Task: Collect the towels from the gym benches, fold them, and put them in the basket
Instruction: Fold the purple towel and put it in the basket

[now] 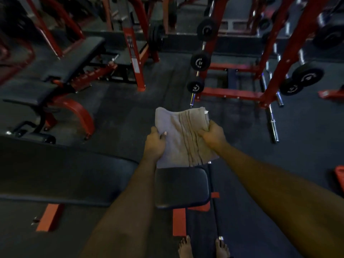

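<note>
Grey towel (183, 138) pinched between both outstretched hands.

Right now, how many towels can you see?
1: a grey striped towel, gripped by the left hand and right hand above the bench pad. Others may lie out of view.

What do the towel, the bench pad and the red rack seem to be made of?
Towel: soft cloth, probably cotton terry, matte grey with ribbed stripes; it creases. Bench pad: dark vinyl or similar, slight sheen, rounded padded edge. Rack: probably steel, red painted tubes.
</note>
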